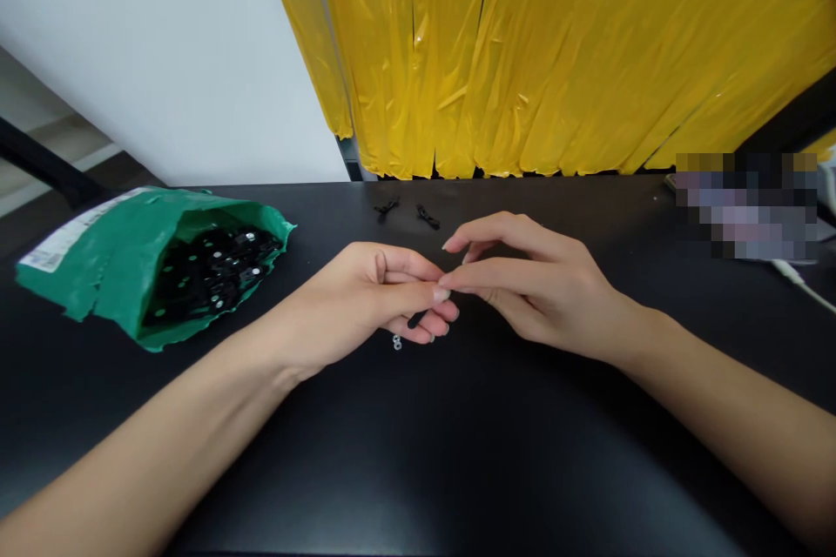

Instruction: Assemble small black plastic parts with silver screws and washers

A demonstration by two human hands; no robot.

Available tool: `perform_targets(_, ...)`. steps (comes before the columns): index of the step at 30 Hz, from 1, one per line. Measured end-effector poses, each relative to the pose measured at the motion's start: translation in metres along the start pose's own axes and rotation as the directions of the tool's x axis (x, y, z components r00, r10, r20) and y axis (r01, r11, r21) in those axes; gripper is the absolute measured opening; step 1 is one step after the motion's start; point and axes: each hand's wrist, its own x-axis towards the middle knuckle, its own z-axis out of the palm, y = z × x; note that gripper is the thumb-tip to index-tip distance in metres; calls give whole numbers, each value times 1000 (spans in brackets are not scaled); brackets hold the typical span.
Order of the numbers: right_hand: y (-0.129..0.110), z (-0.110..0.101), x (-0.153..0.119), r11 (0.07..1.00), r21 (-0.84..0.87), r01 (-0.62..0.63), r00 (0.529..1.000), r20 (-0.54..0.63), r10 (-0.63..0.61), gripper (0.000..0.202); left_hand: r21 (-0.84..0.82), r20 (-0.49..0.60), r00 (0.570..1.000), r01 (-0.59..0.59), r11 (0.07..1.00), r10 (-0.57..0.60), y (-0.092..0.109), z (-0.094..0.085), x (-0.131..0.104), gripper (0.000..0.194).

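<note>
My left hand (398,291) is closed, thumb against the bent fingers, around a small black piece (416,319) that is mostly covered. Two tiny silver rings (397,342) show just below its fingers; whether they lie on the table or hang from the black piece I cannot tell. My right hand (539,274) reaches in from the right, its fingertips pinched together at the tip of my left thumb. Whatever they grip there is hidden. Beyond my hands, two small black clip-like pieces, one on the left (387,206) and one on the right (428,217), lie on the dark table (418,461).
At the left lies a torn green plastic bag (111,265), its mouth toward me, with many black pieces (219,270) inside. A blurred-out object (748,209) with a white cable (800,280) is at the right. Yellow plastic sheeting (555,61) and a white panel (196,52) stand behind the table.
</note>
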Motion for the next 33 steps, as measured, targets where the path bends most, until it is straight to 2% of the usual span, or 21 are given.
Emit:
perform_targets(5,-1,-2,2,1000,-4,-26,1000,13,26,6,12,24,1000,14,1000,-14,-1,0,0,6)
perform_targets(12,-1,-5,0,998,54,-9,999,34,7,23,44,14,1000,7,999,-8,1,-1,-1,8)
perform_targets(19,-2,-4,0,999,12,-50,996,80,49,9,43,16,1000,14,999,-15,-1,1,-1,7)
perform_targets(24,-2,-5,-1,1000,9,-15,997,79,14,29,48,5,1000,11,999,-11,0,0,-1,7)
perform_targets(26,-2,-5,-1,1000,-9,-24,997,77,25,26,43,4,1000,17,999,-17,0,0,-1,7)
perform_targets(30,-3,-5,1,998,5,-59,995,82,59,7,52,17,999,34,998,-35,0,1,0,8)
perform_targets(33,-3,-6,2,998,53,-40,997,64,37,13,70,21,999,23,997,-25,0,0,-1,9)
